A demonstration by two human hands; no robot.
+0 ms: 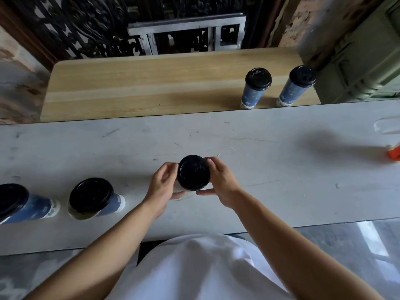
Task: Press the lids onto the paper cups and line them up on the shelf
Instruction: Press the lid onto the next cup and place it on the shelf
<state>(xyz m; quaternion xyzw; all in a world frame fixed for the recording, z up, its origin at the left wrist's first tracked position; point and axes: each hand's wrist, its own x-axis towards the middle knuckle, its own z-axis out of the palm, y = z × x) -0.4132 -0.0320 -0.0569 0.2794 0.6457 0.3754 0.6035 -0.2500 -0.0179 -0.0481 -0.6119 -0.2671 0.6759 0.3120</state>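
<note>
A paper cup with a black lid [193, 173] stands in the middle of the white counter [270, 169]. My left hand [163, 187] and my right hand [220, 182] clasp it from either side, fingers on the lid's rim; the cup body is mostly hidden under the lid. Two more blue cups with black lids resting on top stand on the counter to the left, one close by [93, 198] and one at the frame edge [19, 203]. On the wooden shelf [140, 87] beyond the counter, two lidded blue cups [255, 87] [296, 87] stand side by side at the right end.
An orange object [394, 153] and a clear plastic item [387, 125] lie at the counter's right edge. A green cabinet [363, 57] stands right of the shelf, dark ornate metalwork behind it. The shelf's left and middle hold nothing.
</note>
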